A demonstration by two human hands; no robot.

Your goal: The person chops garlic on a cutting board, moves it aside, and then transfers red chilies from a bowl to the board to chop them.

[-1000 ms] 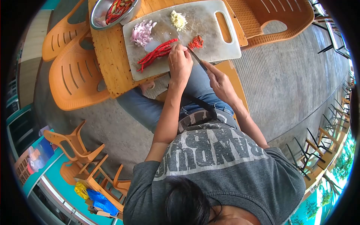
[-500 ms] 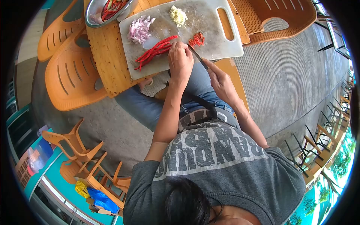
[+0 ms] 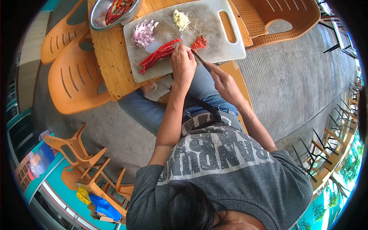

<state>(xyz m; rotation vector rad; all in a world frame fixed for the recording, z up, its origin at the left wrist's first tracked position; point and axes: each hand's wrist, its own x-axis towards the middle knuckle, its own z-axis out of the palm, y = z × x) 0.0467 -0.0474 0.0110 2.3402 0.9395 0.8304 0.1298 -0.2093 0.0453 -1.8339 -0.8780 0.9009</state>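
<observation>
My left hand is closed over the ends of several long red chilies, pressing them on the white cutting board. In my right hand is a knife, its blade angled up to the left, with the tip beside my left fingertips. Just past the blade lies a small pile of cut red chili. Sliced shallots sit at the board's left, and a heap of chopped garlic lies near its far edge. My left fingers hide the chili ends.
A metal bowl with red chilies and other pieces stands at the wooden table's far left. Orange plastic chairs flank the table's left side, and a woven brown chair is at the right. My knees are under the near edge.
The view has shifted slightly, moving the board a little in the picture. Both hands keep nearly the same grip and place, with the knife's tip still by the left fingers.
</observation>
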